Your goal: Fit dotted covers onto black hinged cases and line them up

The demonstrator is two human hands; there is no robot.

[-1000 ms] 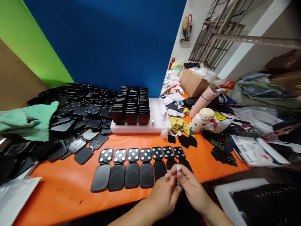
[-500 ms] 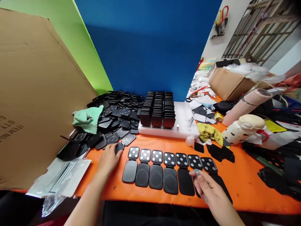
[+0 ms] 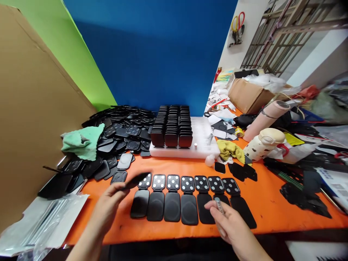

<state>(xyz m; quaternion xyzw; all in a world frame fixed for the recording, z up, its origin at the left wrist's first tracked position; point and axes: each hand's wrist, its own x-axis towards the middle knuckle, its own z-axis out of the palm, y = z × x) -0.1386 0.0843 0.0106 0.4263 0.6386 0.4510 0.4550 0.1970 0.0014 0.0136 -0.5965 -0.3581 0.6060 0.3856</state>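
Head view: left hand [image 3: 108,206] pinches a black case piece [image 3: 136,180] by its near end, raised just above the left end of the row of open cases [image 3: 187,197]; right hand [image 3: 231,224] grips a small metal cylinder [image 3: 218,204] over the row's right end, on the orange table [image 3: 272,206]

Seven open cases [image 3: 172,195] (one row), two cloths [image 3: 81,142]

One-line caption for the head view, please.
Left hand lifts a black case part; right hand holds a small metal cylinder.
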